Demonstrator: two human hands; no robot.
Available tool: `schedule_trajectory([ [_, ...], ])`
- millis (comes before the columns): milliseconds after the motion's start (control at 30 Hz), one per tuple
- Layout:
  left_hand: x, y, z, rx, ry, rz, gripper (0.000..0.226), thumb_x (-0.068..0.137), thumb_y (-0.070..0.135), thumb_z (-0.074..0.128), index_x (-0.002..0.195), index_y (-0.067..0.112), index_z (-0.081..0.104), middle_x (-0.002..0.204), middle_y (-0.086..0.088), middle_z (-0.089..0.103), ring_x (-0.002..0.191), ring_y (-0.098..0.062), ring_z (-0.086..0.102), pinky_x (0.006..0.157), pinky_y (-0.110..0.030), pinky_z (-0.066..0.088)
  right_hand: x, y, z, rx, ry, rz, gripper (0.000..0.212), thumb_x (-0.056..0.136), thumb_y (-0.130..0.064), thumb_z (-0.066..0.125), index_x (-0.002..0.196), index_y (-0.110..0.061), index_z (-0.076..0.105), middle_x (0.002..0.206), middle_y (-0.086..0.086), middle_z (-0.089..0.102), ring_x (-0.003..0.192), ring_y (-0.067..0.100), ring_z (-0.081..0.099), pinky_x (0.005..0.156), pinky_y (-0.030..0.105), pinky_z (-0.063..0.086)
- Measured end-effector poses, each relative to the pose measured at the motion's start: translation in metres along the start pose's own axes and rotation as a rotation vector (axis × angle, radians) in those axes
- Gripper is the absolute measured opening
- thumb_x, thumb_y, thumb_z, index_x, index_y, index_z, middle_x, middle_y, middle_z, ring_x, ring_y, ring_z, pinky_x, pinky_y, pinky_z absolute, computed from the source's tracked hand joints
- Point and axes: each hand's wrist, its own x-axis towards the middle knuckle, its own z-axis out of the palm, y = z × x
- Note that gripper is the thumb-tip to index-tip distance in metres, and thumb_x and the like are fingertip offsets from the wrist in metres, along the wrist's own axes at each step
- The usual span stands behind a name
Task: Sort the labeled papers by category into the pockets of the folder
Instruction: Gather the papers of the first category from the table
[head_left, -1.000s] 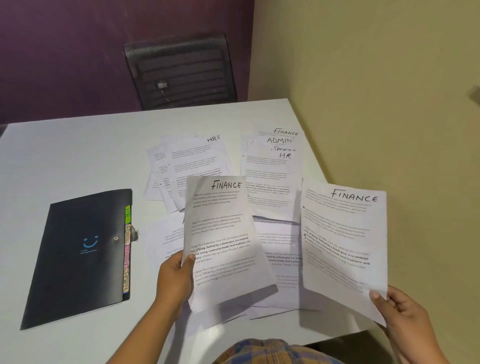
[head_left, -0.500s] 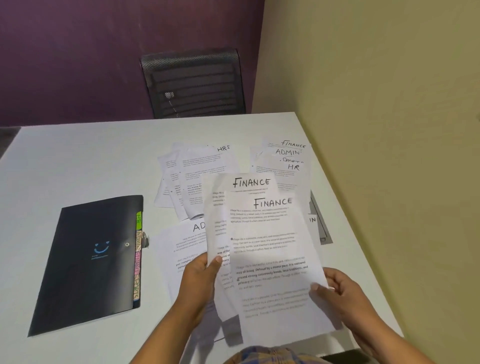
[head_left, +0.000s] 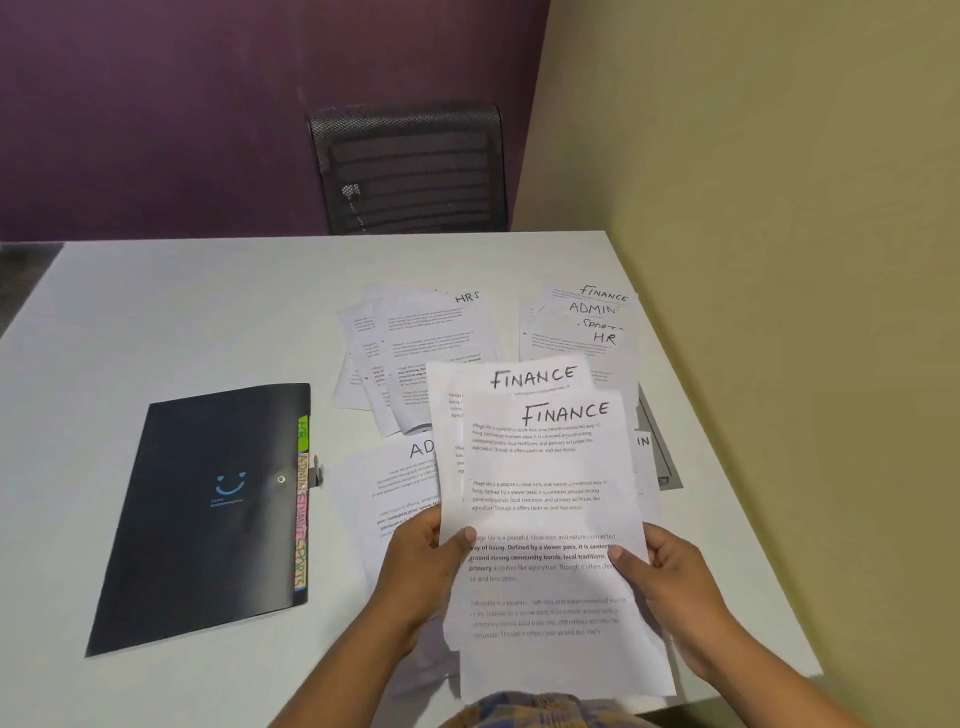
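The left hand (head_left: 423, 564) and right hand (head_left: 670, 582) each pinch the side edges of two overlapped white printed sheets headed FINANCE (head_left: 545, 509), held above the white table (head_left: 182, 312). The closed black plastic folder with coloured index tabs (head_left: 208, 519) lies flat at left; its pocket contents are hidden. Loose labelled sheets (head_left: 431, 338) lie beyond.

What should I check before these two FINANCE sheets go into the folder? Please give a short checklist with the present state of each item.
1. Both held sheets have the same label: ok, front sheet and back sheet both read FINANCE.
2. Grip is secure: ok, left hand and right hand pinch the side edges.
3. Sheets are aligned: not ok, the back one sticks out above and to the left.
4. Folder is open: not ok, it lies shut.
5. FINANCE tab is found: ok.
6. More FINANCE sheets remain: ok, one at the far pile.
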Motion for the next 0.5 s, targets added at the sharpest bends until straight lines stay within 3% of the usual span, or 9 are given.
schedule_trajectory([
  [100,0.000,0.001,-0.005,-0.019,0.007,0.052,0.022,0.094,0.007,0.061,0.105,0.023,0.072,0.097,0.006,0.078,0.089,-0.013,0.075,0.073,-0.027,0.058,-0.004,-0.003,0.005,-0.038,0.053,-0.072,0.028,0.088,0.004,0.068,0.110,-0.012,0.071,0.102,0.004,0.079,0.091,0.022,0.076,0.085,0.043,0.059],
  [233,0.002,0.006,-0.004,0.106,-0.004,0.205,0.027,0.090,0.006,0.066,0.097,0.031,0.073,0.096,0.014,0.077,0.089,-0.004,0.073,0.077,-0.023,0.058,-0.004,-0.009,0.012,-0.075,0.164,-0.170,0.022,0.081,-0.010,0.079,0.100,-0.019,0.074,0.088,-0.009,0.079,0.085,0.016,0.075,0.074,0.037,0.060],
  [367,0.012,0.009,0.001,0.160,0.023,0.338,0.023,0.088,0.012,0.071,0.105,0.028,0.071,0.101,0.013,0.076,0.094,-0.006,0.072,0.084,-0.031,0.059,0.004,-0.018,0.018,-0.039,0.212,-0.270,0.021,0.078,-0.012,0.082,0.095,-0.021,0.074,0.087,-0.010,0.078,0.083,0.014,0.075,0.076,0.034,0.058],
  [433,0.015,0.011,0.005,0.143,0.025,0.386,0.028,0.085,0.014,0.075,0.107,0.031,0.069,0.100,0.018,0.075,0.096,-0.001,0.070,0.084,-0.023,0.058,0.009,-0.020,0.017,-0.045,0.199,-0.321,0.022,0.078,-0.009,0.081,0.094,-0.022,0.074,0.083,-0.013,0.078,0.079,0.008,0.074,0.073,0.031,0.057],
  [500,0.017,0.013,0.009,0.113,0.019,0.406,0.033,0.081,0.013,0.079,0.105,0.033,0.069,0.096,0.022,0.075,0.096,0.002,0.070,0.081,-0.016,0.056,0.013,-0.020,0.013,-0.077,0.154,-0.349,0.019,0.079,-0.005,0.080,0.082,-0.021,0.072,0.065,-0.017,0.074,0.060,0.002,0.069,0.062,0.024,0.053],
])
